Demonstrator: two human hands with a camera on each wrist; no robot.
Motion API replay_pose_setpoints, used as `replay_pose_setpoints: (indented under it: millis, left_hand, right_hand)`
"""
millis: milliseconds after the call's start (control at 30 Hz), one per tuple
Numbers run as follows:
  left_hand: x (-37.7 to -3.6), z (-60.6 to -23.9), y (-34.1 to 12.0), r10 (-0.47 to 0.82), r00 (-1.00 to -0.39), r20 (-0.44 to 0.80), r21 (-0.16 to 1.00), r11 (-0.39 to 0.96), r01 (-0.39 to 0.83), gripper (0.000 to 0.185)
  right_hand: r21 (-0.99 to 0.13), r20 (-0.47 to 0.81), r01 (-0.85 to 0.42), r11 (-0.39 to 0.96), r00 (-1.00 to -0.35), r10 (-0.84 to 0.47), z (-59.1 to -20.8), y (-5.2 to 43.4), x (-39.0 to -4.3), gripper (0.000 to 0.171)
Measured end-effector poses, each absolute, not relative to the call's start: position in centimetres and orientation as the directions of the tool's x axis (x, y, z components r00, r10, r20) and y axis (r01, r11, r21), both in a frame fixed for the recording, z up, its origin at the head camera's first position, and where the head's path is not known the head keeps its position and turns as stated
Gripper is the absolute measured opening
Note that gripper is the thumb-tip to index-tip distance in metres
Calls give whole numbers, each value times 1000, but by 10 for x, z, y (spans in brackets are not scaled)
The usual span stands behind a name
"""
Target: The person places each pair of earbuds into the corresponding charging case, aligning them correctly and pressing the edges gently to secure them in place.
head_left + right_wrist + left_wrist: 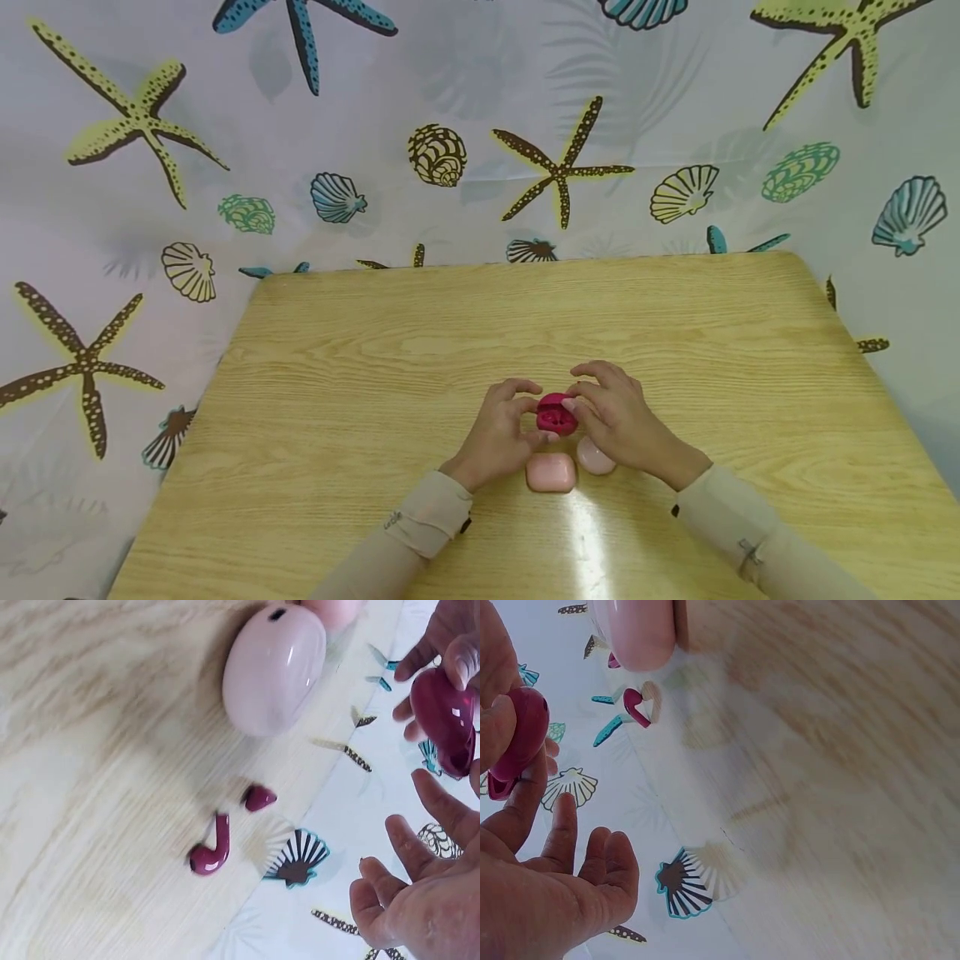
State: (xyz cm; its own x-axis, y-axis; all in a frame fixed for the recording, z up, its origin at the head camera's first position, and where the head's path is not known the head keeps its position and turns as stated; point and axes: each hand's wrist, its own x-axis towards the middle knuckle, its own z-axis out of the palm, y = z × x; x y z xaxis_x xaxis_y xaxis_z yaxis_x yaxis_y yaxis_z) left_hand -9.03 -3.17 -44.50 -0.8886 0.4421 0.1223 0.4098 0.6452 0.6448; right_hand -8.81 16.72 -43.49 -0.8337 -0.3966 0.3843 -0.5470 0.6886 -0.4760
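Observation:
My left hand (501, 435) and right hand (618, 417) hold a small magenta earbud case (556, 417) between them, its lid raised in the head view. The left fingers and thumb grip its left side, while the right thumb and index finger pinch the lid side. In the right wrist view, a magenta earbud (212, 851) with a stem lies on the table, and a second magenta earbud (259, 798) is close by. The right hand mostly hides both from the head view. How the case's slots are filled is too small to make out.
Just nearer than the hands, a glossy pink rounded rectangular case (551, 473) lies on the wood-grain table (360, 392). Beside it, partly under the right hand, sits a paler pink oval case (596, 457). A cloth printed with starfish and shells (480, 100) hangs behind the table.

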Motion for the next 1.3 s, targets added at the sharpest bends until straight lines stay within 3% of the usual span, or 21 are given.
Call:
replay_pose_setpoints:
  millis: [433, 700, 833, 1300]
  left_hand:
    - [-90, -448, -35, 390, -915, 105, 733, 591, 336, 23]
    - [-91, -449, -35, 395, -911, 122, 723, 594, 354, 25]
    - [-91, -448, -36, 393, -913, 112, 726, 595, 345, 25]
    - [-91, -451, -35, 390, -918, 69, 748, 589, 306, 24]
  right_hand:
    - [-468, 213, -311, 827, -948, -236, -430, 201, -103, 12]
    - [-390, -9, -167, 906, -983, -185, -434, 216, -105, 20]
    - [-359, -63, -154, 921, -980, -188, -441, 220, -104, 21]
    - [-357, -65, -171, 918, -976, -208, -456, 224, -102, 20]
